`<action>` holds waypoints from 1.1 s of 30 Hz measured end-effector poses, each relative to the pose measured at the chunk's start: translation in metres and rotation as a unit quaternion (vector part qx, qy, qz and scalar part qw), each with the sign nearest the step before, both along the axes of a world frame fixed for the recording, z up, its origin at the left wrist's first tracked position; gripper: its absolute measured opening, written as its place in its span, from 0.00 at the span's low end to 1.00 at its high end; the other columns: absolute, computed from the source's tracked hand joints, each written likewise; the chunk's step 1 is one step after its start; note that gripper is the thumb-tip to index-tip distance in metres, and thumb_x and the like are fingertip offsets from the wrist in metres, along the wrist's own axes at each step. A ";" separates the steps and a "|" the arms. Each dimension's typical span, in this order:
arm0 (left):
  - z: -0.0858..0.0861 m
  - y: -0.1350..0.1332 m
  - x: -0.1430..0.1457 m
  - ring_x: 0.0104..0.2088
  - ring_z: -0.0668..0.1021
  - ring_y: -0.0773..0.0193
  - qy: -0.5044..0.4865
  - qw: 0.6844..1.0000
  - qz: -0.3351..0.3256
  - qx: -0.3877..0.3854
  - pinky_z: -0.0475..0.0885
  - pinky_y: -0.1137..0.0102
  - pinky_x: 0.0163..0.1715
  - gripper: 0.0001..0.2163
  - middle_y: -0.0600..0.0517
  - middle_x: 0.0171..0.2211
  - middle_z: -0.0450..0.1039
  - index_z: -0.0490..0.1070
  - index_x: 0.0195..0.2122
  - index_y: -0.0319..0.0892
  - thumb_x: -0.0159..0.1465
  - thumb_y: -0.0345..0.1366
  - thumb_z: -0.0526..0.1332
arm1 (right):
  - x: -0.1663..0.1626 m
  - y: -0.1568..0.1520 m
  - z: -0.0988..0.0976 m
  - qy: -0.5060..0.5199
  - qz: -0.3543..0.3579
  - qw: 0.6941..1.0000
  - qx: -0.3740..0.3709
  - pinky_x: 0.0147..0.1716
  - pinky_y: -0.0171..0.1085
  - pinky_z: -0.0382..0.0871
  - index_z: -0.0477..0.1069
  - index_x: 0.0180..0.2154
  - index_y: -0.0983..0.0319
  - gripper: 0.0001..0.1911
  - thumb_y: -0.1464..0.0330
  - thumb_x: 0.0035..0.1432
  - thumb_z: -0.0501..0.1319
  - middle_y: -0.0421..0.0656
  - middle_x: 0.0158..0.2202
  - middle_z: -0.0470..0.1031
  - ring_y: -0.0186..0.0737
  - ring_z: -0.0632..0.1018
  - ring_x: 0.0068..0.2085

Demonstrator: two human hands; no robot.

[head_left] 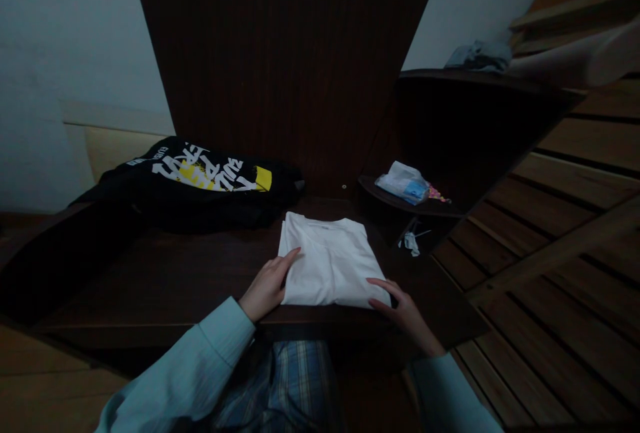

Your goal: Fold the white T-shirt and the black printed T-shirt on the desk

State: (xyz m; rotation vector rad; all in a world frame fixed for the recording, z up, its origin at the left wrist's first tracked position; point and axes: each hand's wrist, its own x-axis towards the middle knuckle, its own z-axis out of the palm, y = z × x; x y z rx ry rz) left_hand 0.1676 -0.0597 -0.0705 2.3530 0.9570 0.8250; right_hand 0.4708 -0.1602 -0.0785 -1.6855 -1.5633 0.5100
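A white T-shirt [333, 259], folded into a near-square with its neckline at the far side, lies on the dark wooden desk [200, 279]. At its left edge is my left hand [267, 286], closed on the fabric, one digit reaching over the top and the other fingers mostly hidden. My right hand [400, 306] holds the near right corner, with its thumb and a finger curved over the cloth. A black garment [215, 179] with white and yellow lettering lies in a heap behind and to the left.
To the right, a small corner shelf [410, 206] carries a plastic packet [403, 183] with a blue part. Grey cloth [480, 56] sits on the upper shelf. Wooden slats [550, 326] run along the right side. A dark panel [290, 73] stands behind the desk.
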 end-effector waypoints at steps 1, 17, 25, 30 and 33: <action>0.000 0.000 -0.001 0.44 0.70 0.58 -0.009 1.000 0.017 -0.002 0.64 0.65 0.45 0.34 0.46 0.45 0.67 0.49 0.60 0.44 0.51 0.26 0.56 | 0.000 0.000 0.000 0.000 0.000 1.000 0.000 0.47 0.42 0.64 0.74 0.39 0.57 0.21 0.56 0.42 0.62 0.45 0.42 0.72 0.46 0.72 0.46; -0.004 0.000 -0.003 0.29 0.73 0.70 -0.173 0.960 -0.001 -0.220 0.69 0.75 0.30 0.32 0.51 0.33 0.72 0.54 0.58 0.37 0.49 0.28 0.57 | 0.001 -0.001 -0.001 -0.001 0.004 1.000 0.000 0.48 0.42 0.63 0.73 0.40 0.56 0.20 0.56 0.44 0.62 0.45 0.43 0.72 0.46 0.71 0.47; 0.000 -0.005 -0.005 0.31 0.73 0.69 -0.168 0.961 -0.019 -0.219 0.70 0.73 0.33 0.30 0.46 0.42 0.71 0.53 0.58 0.39 0.53 0.30 0.57 | 0.000 0.000 -0.002 -0.001 0.001 1.000 0.010 0.47 0.42 0.64 0.74 0.39 0.56 0.19 0.56 0.43 0.62 0.44 0.42 0.73 0.45 0.71 0.46; -0.003 -0.003 -0.005 0.43 0.74 0.61 -0.162 0.964 -0.035 -0.207 0.68 0.68 0.45 0.29 0.45 0.46 0.71 0.58 0.56 0.39 0.51 0.31 0.59 | 0.000 0.000 -0.002 0.000 0.006 1.000 0.010 0.47 0.42 0.64 0.74 0.40 0.56 0.19 0.57 0.44 0.62 0.45 0.42 0.72 0.45 0.71 0.46; -0.006 0.000 -0.003 0.42 0.75 0.61 -0.153 0.962 -0.018 -0.224 0.69 0.67 0.44 0.30 0.47 0.44 0.73 0.58 0.56 0.38 0.50 0.31 0.59 | 0.000 -0.001 -0.001 0.000 0.007 1.000 0.009 0.47 0.41 0.64 0.74 0.39 0.57 0.20 0.56 0.44 0.62 0.45 0.42 0.72 0.45 0.71 0.45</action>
